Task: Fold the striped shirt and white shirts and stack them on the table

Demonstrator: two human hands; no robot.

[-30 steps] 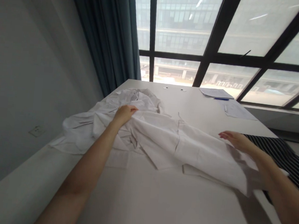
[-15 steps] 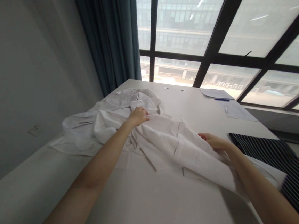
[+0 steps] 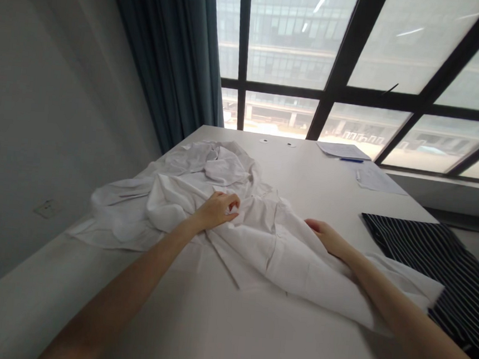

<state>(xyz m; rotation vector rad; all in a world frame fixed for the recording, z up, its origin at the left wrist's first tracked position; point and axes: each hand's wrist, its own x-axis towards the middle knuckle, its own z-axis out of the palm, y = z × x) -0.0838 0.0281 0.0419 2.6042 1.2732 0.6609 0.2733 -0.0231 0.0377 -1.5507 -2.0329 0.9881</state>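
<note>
1. The left hand (image 3: 216, 211) is curled half-clenched on top of a crumpled white cotton garment (image 3: 253, 253). Whether any cloth is pinched in it cannot be told.
2. The right hand (image 3: 326, 237) is held open, with its fingertips (image 3: 311, 224) laid on a raised fold of the same garment. No grip is shown.
3. The garment is spread across the middle of a long white table (image 3: 227, 323), with its heaviest folds bunched toward the left edge and one corner reaching toward the right edge. No label or brand can be read on it.
4. A black-and-white striped cloth (image 3: 410, 242) is seen just beside the right edge of the table, below the right forearm (image 3: 396, 305).
5. Near the far right corner, two white paper sheets (image 3: 342, 150) are laid flat, their print too small to be read. A slim blue pen (image 3: 351, 160) is placed between them.
6. Two small round grommets (image 3: 276, 142) are set near the far edge of the table.
7. A white wall socket (image 3: 47, 208) is fixed to the grey wall (image 3: 40, 100) along the left edge.
8. A dark teal curtain (image 3: 166, 56) is hung by the far left corner, beside a black-framed window (image 3: 293, 39) through which a large building is seen.
</note>
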